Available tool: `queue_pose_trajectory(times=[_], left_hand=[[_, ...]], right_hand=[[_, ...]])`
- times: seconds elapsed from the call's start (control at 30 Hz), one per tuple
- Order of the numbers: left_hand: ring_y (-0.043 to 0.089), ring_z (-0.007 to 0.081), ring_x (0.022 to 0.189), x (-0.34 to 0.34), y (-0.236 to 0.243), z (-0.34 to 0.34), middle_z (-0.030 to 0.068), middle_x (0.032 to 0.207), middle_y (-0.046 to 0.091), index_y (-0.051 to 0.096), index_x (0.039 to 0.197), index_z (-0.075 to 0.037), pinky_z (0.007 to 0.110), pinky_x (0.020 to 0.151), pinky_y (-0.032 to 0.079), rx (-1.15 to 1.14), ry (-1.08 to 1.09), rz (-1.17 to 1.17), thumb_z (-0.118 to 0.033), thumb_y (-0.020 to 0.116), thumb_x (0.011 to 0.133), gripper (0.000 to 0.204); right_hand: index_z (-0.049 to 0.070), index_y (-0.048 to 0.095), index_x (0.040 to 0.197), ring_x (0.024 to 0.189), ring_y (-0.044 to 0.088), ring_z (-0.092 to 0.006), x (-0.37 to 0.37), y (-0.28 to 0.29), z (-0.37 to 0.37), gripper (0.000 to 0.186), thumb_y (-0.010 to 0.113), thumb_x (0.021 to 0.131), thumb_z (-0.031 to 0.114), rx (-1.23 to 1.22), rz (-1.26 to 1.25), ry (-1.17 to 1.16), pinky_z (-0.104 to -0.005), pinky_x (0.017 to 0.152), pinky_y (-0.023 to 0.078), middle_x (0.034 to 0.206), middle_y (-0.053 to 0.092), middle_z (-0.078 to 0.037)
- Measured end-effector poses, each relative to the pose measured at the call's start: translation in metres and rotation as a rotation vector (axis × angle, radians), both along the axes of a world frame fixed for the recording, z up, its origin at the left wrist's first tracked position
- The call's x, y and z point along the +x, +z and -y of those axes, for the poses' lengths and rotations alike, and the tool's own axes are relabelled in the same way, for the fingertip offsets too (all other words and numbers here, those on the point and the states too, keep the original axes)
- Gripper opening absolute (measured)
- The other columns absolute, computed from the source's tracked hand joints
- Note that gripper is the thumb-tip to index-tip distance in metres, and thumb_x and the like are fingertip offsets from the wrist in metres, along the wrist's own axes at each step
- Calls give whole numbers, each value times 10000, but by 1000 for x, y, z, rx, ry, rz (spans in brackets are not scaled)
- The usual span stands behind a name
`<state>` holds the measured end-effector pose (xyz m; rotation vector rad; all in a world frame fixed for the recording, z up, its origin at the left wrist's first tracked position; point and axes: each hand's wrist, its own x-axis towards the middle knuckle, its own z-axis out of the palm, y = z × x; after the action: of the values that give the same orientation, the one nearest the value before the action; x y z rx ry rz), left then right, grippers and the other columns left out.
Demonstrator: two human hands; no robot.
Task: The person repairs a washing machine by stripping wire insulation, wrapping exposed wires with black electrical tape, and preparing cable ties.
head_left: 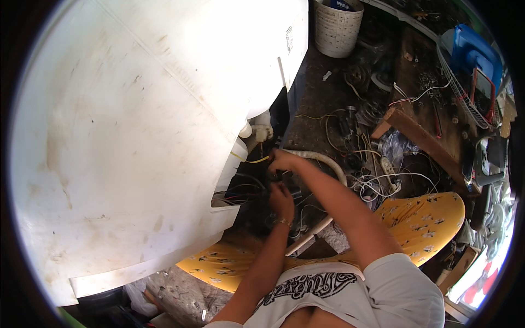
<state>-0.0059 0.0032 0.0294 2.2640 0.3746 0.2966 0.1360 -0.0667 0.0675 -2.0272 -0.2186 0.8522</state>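
Observation:
A large white appliance casing point(136, 120) fills the left of the view, tipped on its side with an open cavity at its lower right edge. Dark wires point(240, 191) and a yellow wire point(257, 159) run inside that cavity. My left hand point(281, 199) is closed among the dark wires at the cavity's mouth. My right hand point(283, 161) sits just above it, fingers curled on small wiring near the yellow wire. What exactly each hand pinches is hidden by the fingers. A grey ribbed hose point(328, 161) curves behind my right wrist.
A white perforated basket point(337, 27) stands at the top. Tangled cables and a white power strip point(387, 169) litter the dark floor at right, beside a wooden board point(421, 134) and a blue container point(476, 52). My yellow patterned trousers point(421, 218) lie below.

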Motion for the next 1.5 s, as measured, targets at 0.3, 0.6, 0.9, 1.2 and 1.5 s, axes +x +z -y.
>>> queue_pose_trajectory(times=[0.3, 0.6, 0.9, 1.2, 1.5], left_hand=[[490, 141, 534, 4, -39, -42, 13, 667, 513, 516, 1071, -28, 275, 495, 391, -526, -10, -133, -97, 516, 887, 197], [453, 97, 495, 18, 9, -27, -17, 645, 502, 568, 1033, -43, 246, 449, 365, -1146, -31, -375, -120, 567, 876, 175], [640, 351, 756, 16, 12, 11, 217, 839, 649, 562, 1054, 24, 400, 647, 484, -144, -73, -52, -168, 620, 842, 292], [619, 400, 764, 9, 14, -7, 217, 817, 641, 530, 1077, -25, 461, 616, 478, -27, -31, -116, -249, 589, 851, 324], [616, 405, 768, 3, -6, -13, 200, 807, 646, 517, 996, -22, 457, 608, 468, -53, -31, 29, -201, 534, 901, 203]], right_hand=[[99, 463, 1066, 839, 570, -349, -49, 14, 64, 510, 700, 615, 86, 66, 554, 286, -414, 687, 460, 888, 601, -117], [97, 412, 1141, 978, 528, -345, -64, -15, 76, 509, 618, 680, 35, -47, 689, 306, -450, 749, 450, 955, 602, -125], [28, 586, 1005, 827, 647, -338, -29, -35, 37, 293, 629, 771, 199, -82, 447, 78, -438, 700, 496, 910, 651, -183], [100, 712, 905, 759, 651, -226, -7, 18, -55, 208, 670, 725, 195, -873, 182, 290, -421, 552, 446, 888, 690, -40], [97, 702, 910, 707, 632, -210, -4, 15, -43, 385, 710, 597, 322, -735, 202, 245, -416, 586, 435, 810, 680, -34]])
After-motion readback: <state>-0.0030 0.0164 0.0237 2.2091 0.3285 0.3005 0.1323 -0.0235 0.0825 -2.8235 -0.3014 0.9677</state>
